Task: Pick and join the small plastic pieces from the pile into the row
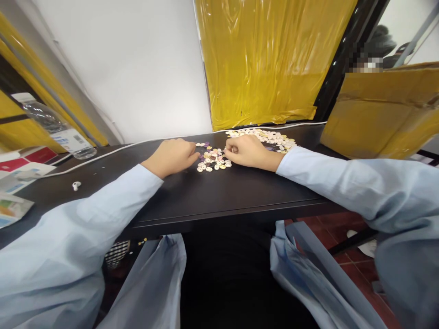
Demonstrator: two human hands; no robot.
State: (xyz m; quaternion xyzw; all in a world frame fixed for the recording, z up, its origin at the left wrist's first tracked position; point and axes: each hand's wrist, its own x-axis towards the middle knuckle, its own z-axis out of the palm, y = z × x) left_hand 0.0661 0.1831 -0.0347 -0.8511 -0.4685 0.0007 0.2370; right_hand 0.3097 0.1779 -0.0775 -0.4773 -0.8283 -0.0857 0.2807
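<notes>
On the dark table lies a loose pile of small oval button-like pieces, mostly cream-white with some purple, yellow and pink ones. My left hand is at the left side of this pile, its back toward me and its fingers curled in; whatever they hold is hidden. At the pile's right side, my right hand is closed in a pinch, thumb against forefinger, with something tiny at the fingertips that is too small to name. Behind my right hand spreads a larger heap of similar pale pieces.
A white cable runs along the table's back. To the left are a clear bottle, a white earbud and printed packets. At the right stands a cardboard box; yellow wrapping covers a panel behind the table.
</notes>
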